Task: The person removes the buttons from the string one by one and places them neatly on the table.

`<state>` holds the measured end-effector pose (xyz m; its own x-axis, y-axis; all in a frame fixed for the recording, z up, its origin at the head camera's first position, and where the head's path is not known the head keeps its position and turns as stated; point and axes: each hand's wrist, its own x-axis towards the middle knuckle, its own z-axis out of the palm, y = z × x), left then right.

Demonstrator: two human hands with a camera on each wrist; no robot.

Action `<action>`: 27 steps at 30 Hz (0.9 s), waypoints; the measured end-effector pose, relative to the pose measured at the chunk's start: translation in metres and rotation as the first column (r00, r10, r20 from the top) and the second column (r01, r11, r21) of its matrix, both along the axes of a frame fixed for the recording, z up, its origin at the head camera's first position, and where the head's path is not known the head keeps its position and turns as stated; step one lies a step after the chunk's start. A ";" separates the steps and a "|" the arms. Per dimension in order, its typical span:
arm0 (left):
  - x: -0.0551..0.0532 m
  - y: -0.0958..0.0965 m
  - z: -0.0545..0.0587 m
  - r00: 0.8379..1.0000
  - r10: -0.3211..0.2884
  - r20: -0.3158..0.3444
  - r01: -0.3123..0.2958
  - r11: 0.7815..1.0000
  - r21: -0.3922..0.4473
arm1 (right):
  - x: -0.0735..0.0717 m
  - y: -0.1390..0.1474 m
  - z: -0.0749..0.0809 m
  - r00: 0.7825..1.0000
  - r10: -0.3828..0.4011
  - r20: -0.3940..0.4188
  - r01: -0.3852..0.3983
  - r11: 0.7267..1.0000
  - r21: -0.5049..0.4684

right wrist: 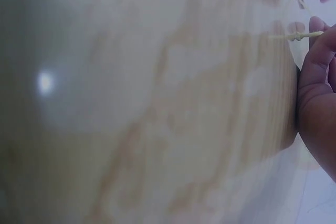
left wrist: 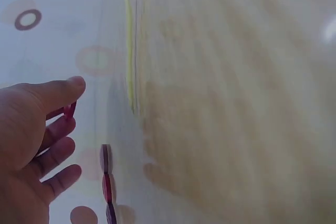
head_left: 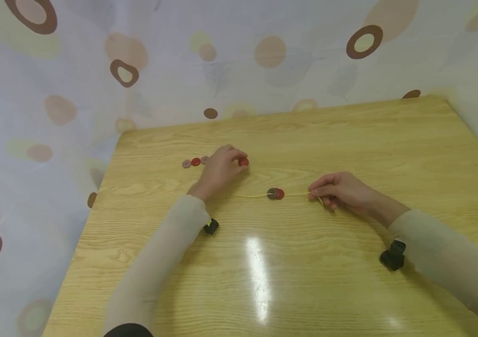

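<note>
Between thumb and fingertips my left hand (head_left: 221, 169) (left wrist: 23, 135) pinches a red button (head_left: 243, 162) (left wrist: 70, 110), held over the table. A thin yellow string (head_left: 252, 196) (left wrist: 129, 51) runs across the wood, and my right hand (head_left: 345, 192) (right wrist: 320, 85) pinches it close to its right end, where a small knot (right wrist: 296, 36) shows in the right wrist view. Threaded on this string, a dark grey-brown button (head_left: 271, 193) and a red button (head_left: 280, 194) overlap each other between the two hands.
Left of my left hand, a row of loose buttons lies on the table (head_left: 256, 281): a brownish one (head_left: 186, 164), a red one (head_left: 196, 161) and another brownish one (head_left: 205, 160), partly beside the hand. A patterned cloth (head_left: 239, 61) stands behind the table.
</note>
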<state>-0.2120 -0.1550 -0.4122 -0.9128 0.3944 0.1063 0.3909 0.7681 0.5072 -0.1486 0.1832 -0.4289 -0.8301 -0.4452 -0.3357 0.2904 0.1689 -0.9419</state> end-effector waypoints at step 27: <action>-0.034 -0.007 -0.009 0.989 0.110 0.101 -0.115 0.993 0.038 | -0.008 -0.009 -0.005 0.999 0.027 0.027 -0.026 0.999 -0.034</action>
